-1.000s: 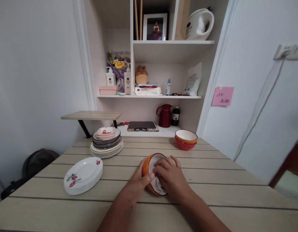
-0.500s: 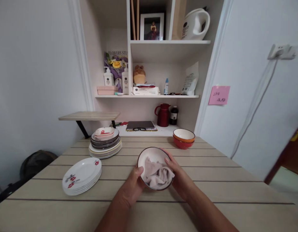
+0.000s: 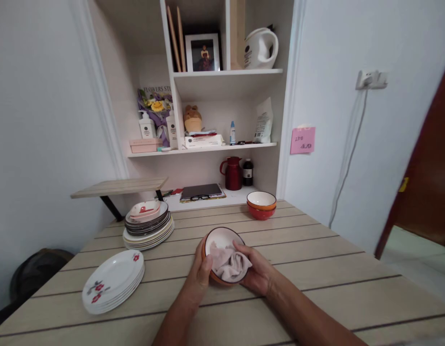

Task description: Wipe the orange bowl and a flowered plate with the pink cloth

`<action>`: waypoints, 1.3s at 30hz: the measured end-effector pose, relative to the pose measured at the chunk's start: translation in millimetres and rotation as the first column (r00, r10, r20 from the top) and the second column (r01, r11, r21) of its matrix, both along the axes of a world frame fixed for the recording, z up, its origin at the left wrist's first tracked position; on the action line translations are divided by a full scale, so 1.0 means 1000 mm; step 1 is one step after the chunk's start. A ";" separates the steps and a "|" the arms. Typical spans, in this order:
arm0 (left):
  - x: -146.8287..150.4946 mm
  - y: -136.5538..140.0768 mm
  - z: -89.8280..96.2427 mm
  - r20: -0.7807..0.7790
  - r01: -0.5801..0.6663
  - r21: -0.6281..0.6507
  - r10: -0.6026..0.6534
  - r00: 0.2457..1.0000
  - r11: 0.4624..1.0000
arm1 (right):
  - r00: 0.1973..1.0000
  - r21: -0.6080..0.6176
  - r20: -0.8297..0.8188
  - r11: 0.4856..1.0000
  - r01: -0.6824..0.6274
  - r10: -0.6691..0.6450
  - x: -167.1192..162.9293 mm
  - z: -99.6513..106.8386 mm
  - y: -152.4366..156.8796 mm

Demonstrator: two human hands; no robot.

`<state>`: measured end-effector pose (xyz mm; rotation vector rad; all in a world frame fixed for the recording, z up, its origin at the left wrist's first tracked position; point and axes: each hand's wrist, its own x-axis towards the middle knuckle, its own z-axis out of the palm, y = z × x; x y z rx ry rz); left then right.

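Above the wooden tabletop (image 3: 298, 262), an orange bowl (image 3: 219, 236) with a white inside and dark rim is held between my two hands, tilted toward me. A crumpled pale pink cloth (image 3: 229, 263) lies inside it. My left hand (image 3: 200, 274) grips the bowl's left side, thumb over the rim, fingers mostly hidden behind. At the right side, my right hand (image 3: 258, 271) supports the bowl from beneath, its thumb pressing on the cloth at the rim. Beyond them sit two stacked bowls (image 3: 261, 206), orange over red.
White plates with red flowers (image 3: 114, 278) are stacked at the left. Behind them stands a taller pile of plates (image 3: 148, 228), topped by small pink dishes (image 3: 145, 210). A raised wooden shelf (image 3: 119, 186) overhangs the back left. A red jug (image 3: 234, 174) stands in the shelving.
My view has turned right and tilted. The bowl is rolled so its orange outside shows at left and below; both hands still hold it, with the right hand shifted lower around it.
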<state>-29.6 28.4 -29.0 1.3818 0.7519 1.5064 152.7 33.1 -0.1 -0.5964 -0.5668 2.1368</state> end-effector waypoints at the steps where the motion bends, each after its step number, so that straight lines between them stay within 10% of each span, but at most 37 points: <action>1: -0.001 0.001 -0.003 -0.050 -0.054 0.024 0.055 0.997 0.998 | 1.000 -0.002 0.005 1.000 0.018 -0.018 -0.002 -0.001 0.000; 4: -0.003 0.002 -0.009 -0.251 -0.304 0.176 0.341 0.906 0.936 | 0.991 0.029 0.048 0.992 0.121 -0.122 -0.007 -0.002 0.000; 7: -0.005 -0.002 -0.005 -0.336 -0.589 0.411 0.716 0.612 0.696 | 0.949 0.108 0.077 0.949 0.297 -0.306 -0.011 0.001 0.000; 9: -0.005 -0.008 0.000 -0.344 -0.612 0.582 0.844 0.413 0.536 | 0.912 0.191 0.067 0.902 0.387 -0.405 -0.014 0.004 -0.003; 11: -0.001 -0.016 0.004 -0.363 -0.462 0.740 0.869 0.336 0.488 | 0.884 0.289 0.049 0.853 0.433 -0.465 -0.018 0.008 -0.007; 16: 0.022 -0.027 0.004 -0.562 0.029 0.807 0.753 0.342 0.590 | 0.885 0.357 0.045 0.835 0.420 -0.464 -0.027 0.011 -0.015; 25: 0.020 -0.026 -0.002 -0.687 -0.029 0.719 0.716 0.121 0.694 | 0.905 0.401 -0.015 0.826 0.396 -0.426 -0.027 0.015 -0.020; 39: 0.017 -0.044 0.038 -0.822 0.126 0.556 0.521 0.228 0.822 | 0.909 0.461 0.036 0.814 0.353 -0.415 -0.021 0.023 -0.021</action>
